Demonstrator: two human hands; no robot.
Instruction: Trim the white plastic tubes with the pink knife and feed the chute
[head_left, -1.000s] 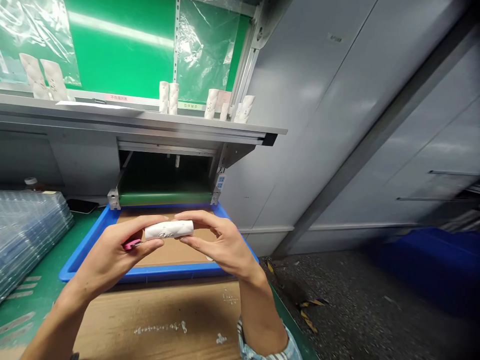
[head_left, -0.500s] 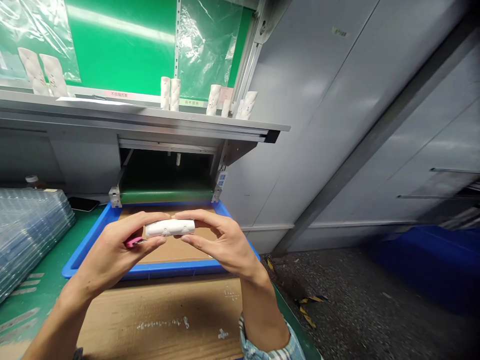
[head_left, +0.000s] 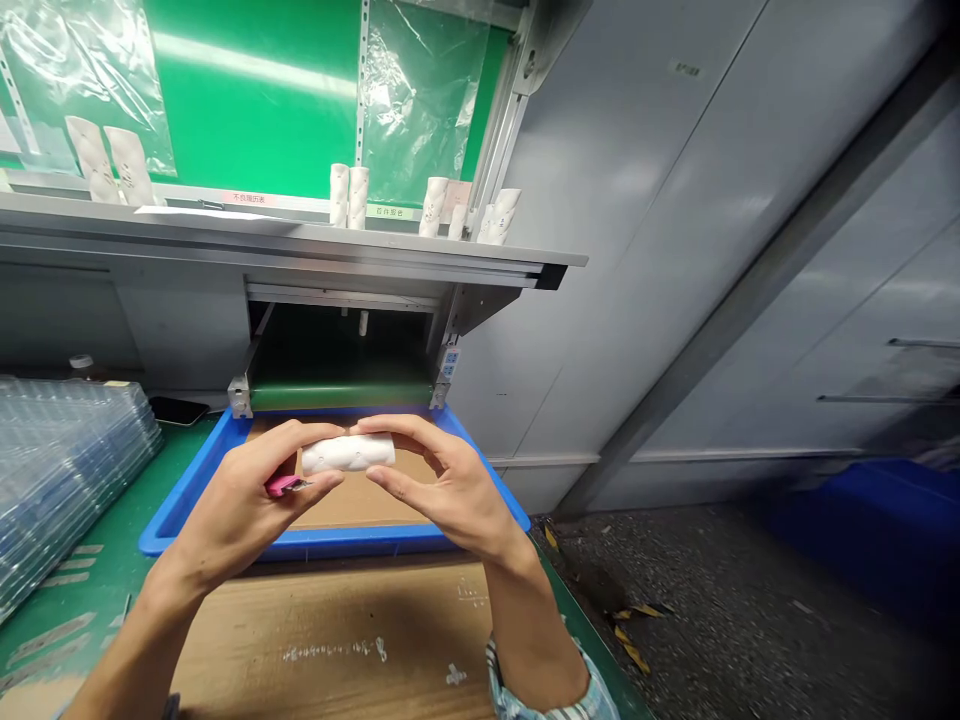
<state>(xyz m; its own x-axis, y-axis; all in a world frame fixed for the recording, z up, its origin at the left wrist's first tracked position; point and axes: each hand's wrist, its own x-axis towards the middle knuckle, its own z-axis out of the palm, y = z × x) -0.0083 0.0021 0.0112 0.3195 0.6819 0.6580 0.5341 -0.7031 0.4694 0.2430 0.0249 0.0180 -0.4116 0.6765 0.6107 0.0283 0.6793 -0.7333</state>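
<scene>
A short white tube with a dimpled surface [head_left: 349, 453] lies level between my two hands, above a blue tray [head_left: 360, 541]. My left hand [head_left: 259, 485] pinches its left end between thumb and fingers. In that same palm is a small pink-handled tool [head_left: 282, 486] with a metal tip; its exact kind is hidden. My right hand [head_left: 442, 487] grips the tube's right end, index finger on top and thumb below.
Behind the tray ends a green conveyor belt [head_left: 341, 396], a small white piece [head_left: 364, 322] further in. Clear plastic trays [head_left: 67, 470] and a phone [head_left: 178, 410] are at left. White tubes [head_left: 349, 197] stand on the shelf [head_left: 300, 240]. Cardboard [head_left: 337, 640] covers the near bench.
The white tube has turned a little about its length between my fingers. Both hands keep their hold, and the whole view has shifted slightly.
</scene>
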